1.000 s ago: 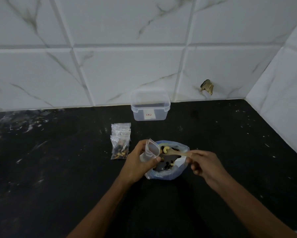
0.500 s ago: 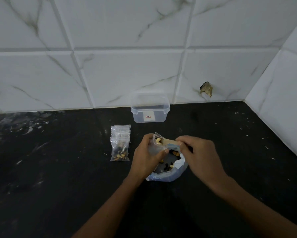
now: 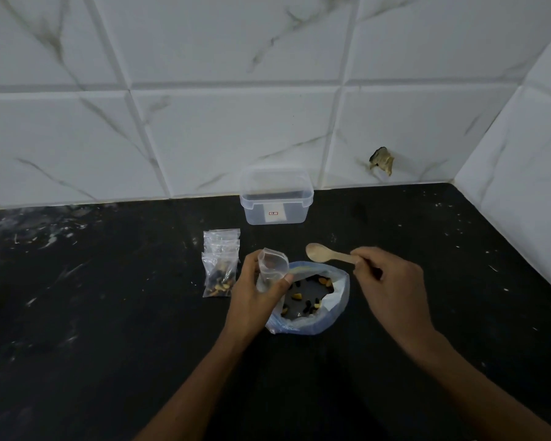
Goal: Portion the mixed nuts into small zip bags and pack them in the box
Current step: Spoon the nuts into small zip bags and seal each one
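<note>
My left hand (image 3: 251,297) holds a small clear zip bag (image 3: 272,270) upright with its mouth open, just left of the big plastic bag of mixed nuts (image 3: 312,297) lying open on the black counter. My right hand (image 3: 391,281) grips the handle of a wooden spoon (image 3: 328,254), its empty bowl pointing left above the big bag's far edge. A pile of filled small zip bags (image 3: 220,262) lies to the left. The clear plastic box (image 3: 275,198) stands open by the wall.
The black counter (image 3: 108,313) is speckled with pale marks and meets white marble-look tiles at the back and right. A chipped spot (image 3: 381,160) shows in the back wall tile.
The spoon tipped nuts into the small bag, then my right hand drew it back to the right, now empty. My left hand kept the small bag upright.
</note>
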A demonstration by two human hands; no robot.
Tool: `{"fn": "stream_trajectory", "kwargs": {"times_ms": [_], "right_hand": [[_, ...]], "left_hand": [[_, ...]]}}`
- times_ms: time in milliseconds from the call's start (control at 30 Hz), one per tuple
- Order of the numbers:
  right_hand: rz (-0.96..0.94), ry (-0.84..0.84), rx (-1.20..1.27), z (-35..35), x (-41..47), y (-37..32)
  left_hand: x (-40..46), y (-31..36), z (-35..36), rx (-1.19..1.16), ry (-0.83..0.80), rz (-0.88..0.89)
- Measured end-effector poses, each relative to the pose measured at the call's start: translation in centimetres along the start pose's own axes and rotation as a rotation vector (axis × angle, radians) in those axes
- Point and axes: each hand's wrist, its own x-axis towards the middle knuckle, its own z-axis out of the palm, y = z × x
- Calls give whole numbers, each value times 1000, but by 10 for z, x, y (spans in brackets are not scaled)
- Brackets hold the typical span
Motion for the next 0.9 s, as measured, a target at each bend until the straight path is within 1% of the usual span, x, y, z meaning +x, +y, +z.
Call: {"fn": "stream_trajectory", "kwargs": {"times_ms": [133,200,267,367,467,633,800,900], "right_hand": [[205,-281,-172,31,-17,28],[247,-336,-247,47,-23,38],[264,-340,-263,62,-26,43],[309,-328,-133,78,-26,44],[304,-338,12,88,-27,33],[315,-424,96,102,-32,26],[431,-546,147,97,-22,25],[590,-574,213,99,-11,22]], "left_hand": [[-7,-11,-8,-53,-24,-55],[-9,-14,-7,-80,-43,-71],[-7,-15,-6,-109,-64,-98],[-2,-16,-5,-121,-88,-119],[3,-17,-7,-111,-104,-108],[2,-17,-8,-94,-126,-103],[1,-17,-9,-95,-155,-112],[1,-16,-6,-89,-172,-108]]}}
